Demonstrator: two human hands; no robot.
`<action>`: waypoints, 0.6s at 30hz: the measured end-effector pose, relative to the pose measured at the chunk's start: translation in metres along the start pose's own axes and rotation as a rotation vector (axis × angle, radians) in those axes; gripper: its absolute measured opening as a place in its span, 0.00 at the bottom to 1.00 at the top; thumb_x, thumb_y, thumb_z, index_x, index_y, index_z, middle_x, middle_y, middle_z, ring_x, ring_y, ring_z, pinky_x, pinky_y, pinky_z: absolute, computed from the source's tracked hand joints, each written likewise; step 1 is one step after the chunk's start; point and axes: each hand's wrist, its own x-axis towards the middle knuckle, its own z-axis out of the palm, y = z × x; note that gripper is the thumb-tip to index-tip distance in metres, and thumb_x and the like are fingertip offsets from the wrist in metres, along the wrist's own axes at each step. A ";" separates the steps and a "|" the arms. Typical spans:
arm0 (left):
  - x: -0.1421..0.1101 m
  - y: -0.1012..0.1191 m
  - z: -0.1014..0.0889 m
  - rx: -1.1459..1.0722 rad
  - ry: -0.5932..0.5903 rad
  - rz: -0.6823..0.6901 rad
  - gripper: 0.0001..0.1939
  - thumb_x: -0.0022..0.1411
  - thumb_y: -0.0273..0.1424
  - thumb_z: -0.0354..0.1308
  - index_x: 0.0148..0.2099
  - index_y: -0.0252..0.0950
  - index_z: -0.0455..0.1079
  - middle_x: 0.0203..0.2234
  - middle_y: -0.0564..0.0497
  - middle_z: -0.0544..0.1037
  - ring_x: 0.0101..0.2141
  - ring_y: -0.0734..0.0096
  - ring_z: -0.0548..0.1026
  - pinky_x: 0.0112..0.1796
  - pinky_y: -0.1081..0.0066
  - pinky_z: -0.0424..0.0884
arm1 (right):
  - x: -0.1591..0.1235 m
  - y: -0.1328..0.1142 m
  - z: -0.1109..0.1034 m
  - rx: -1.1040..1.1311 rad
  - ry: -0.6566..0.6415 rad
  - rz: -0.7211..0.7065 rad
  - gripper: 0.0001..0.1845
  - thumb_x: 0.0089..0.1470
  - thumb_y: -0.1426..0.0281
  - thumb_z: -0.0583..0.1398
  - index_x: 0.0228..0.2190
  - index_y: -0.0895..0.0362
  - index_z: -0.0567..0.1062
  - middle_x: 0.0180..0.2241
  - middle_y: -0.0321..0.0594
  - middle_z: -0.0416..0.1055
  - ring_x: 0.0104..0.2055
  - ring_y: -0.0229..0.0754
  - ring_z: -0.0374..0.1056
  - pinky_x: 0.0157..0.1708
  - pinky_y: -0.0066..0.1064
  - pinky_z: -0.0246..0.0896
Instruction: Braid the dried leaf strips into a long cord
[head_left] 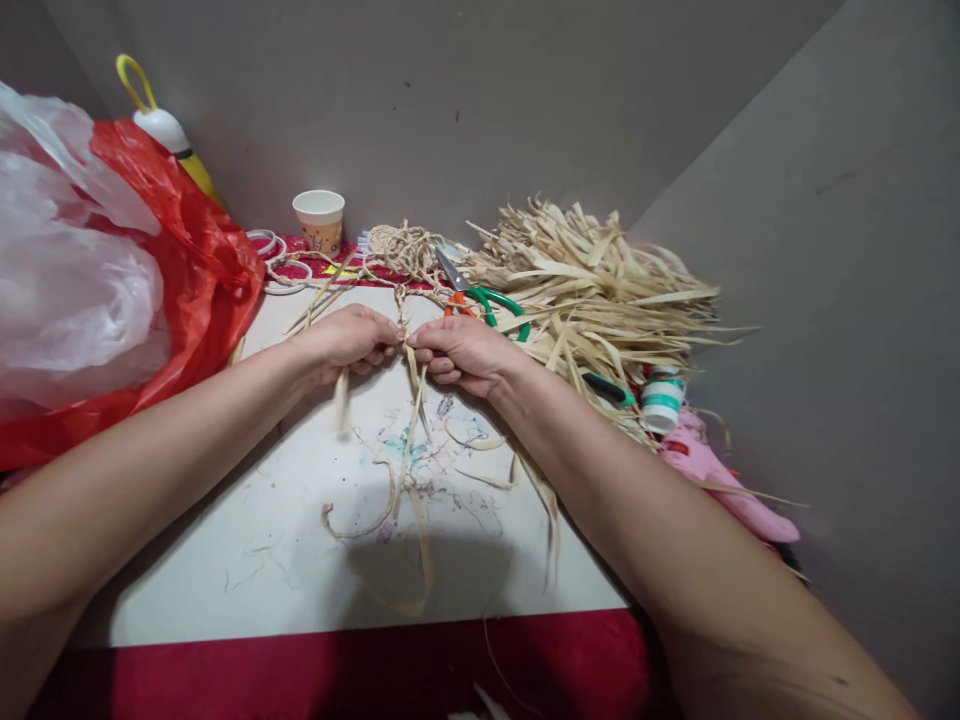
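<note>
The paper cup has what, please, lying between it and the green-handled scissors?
In the head view, mainly a tangled heap of cord lies between cup and scissors.

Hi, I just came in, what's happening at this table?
A person is working dried straw strips with both bare hands. The left hand and the right hand meet above the white board, fingers pinching a braided cord where loose ends hang down. Just beyond the right hand lie green-handled scissors, beside a big heap of straw. A paper cup stands at the back, and a red plastic bag sits at the left.
</note>
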 end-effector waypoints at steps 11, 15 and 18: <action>0.006 -0.008 0.006 0.453 0.178 0.198 0.11 0.52 0.25 0.51 0.19 0.35 0.60 0.13 0.57 0.61 0.16 0.81 0.56 0.19 0.75 0.50 | 0.000 0.007 -0.004 -0.510 0.154 -0.247 0.09 0.45 0.76 0.61 0.18 0.59 0.67 0.12 0.29 0.59 0.12 0.27 0.49 0.11 0.21 0.39; 0.005 -0.005 0.005 0.337 0.070 0.067 0.13 0.53 0.27 0.53 0.19 0.37 0.57 0.11 0.60 0.56 0.11 0.82 0.51 0.16 0.73 0.44 | 0.000 0.007 -0.005 -0.610 0.183 -0.304 0.07 0.46 0.75 0.59 0.19 0.59 0.68 0.13 0.29 0.59 0.14 0.27 0.50 0.13 0.21 0.41; 0.005 -0.004 0.003 0.184 -0.004 0.025 0.14 0.54 0.24 0.52 0.18 0.37 0.56 0.10 0.60 0.55 0.11 0.84 0.50 0.16 0.73 0.43 | 0.001 0.007 -0.003 -0.676 0.191 -0.339 0.08 0.47 0.75 0.58 0.18 0.59 0.68 0.13 0.29 0.59 0.15 0.27 0.50 0.14 0.22 0.42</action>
